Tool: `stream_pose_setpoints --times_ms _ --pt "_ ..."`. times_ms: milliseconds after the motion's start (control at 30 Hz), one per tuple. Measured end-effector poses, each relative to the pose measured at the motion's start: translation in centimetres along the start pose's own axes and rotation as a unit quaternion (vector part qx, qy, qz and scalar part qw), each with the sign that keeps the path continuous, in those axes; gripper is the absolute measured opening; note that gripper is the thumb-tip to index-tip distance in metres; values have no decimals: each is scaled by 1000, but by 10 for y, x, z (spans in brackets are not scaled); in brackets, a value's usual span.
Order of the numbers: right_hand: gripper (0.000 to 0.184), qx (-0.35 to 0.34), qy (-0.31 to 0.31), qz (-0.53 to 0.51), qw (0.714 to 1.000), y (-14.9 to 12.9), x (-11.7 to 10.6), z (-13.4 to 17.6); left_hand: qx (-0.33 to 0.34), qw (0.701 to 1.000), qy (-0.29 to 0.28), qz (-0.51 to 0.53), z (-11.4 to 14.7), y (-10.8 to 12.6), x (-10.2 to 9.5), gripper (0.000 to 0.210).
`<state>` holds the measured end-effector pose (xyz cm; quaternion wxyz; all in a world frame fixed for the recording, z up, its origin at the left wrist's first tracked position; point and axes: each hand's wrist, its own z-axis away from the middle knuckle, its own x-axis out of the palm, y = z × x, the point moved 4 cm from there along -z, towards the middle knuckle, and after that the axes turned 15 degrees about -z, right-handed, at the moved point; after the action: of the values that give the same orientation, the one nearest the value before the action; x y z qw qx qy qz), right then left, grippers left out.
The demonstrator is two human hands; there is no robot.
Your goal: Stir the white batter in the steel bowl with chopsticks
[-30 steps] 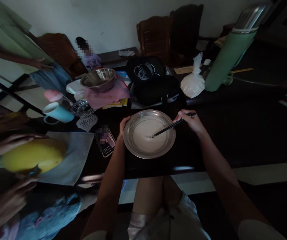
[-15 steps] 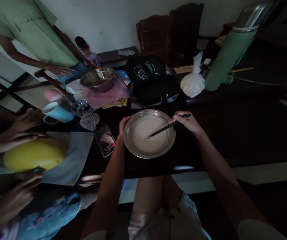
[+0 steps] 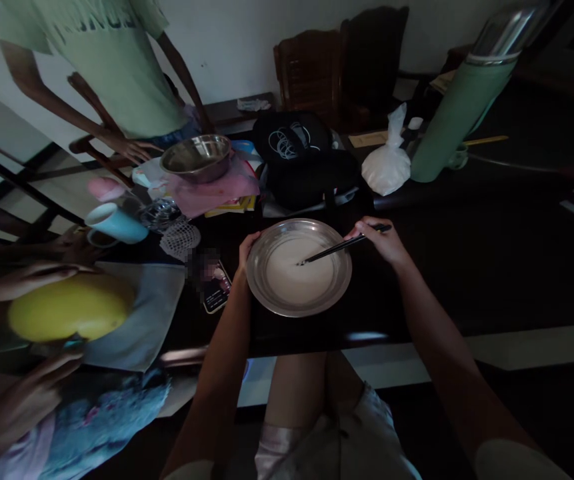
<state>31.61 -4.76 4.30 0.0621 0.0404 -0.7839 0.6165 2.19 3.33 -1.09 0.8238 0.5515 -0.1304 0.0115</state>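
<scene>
A shallow metal bowl (image 3: 299,309) stands on the dark table before me, with a pale, milky liquid (image 3: 294,283) in it. My left hand (image 3: 248,252) grips the bowl's left rim, fingers on the outside. In my right hand (image 3: 377,239), above the right rim, is a pair of black chopsticks (image 3: 334,249). Their tips dip into the liquid near the middle of the bowl. Left of the bowl lies a lit phone (image 3: 217,290).
At the left, another person's hands hold a yellow melon (image 3: 71,308) and a small cutting tool on a grey cloth (image 3: 159,307). A blue mug (image 3: 117,223), a steel basin (image 3: 201,167), black bags (image 3: 307,170), a tied bag of white powder (image 3: 385,170) and a green thermos (image 3: 459,120) stand around.
My right hand has shifted slightly right and up, and the chopstick tips moved with it through the liquid. My left hand and the bowl stay put. The standing person has moved right.
</scene>
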Motion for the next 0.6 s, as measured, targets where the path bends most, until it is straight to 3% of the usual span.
stream_pose_setpoints --times_ms 200,400,600 --pt "42 16 -47 6 999 1 6 1 1 1000 2 1 0 1 0 20" --pt "40 -9 3 -9 1000 1 -1 1 6 1000 -11 -1 0 1 1 23" --pt "40 8 -49 6 999 0 7 1 20 1000 -3 -7 0 1 0 23"
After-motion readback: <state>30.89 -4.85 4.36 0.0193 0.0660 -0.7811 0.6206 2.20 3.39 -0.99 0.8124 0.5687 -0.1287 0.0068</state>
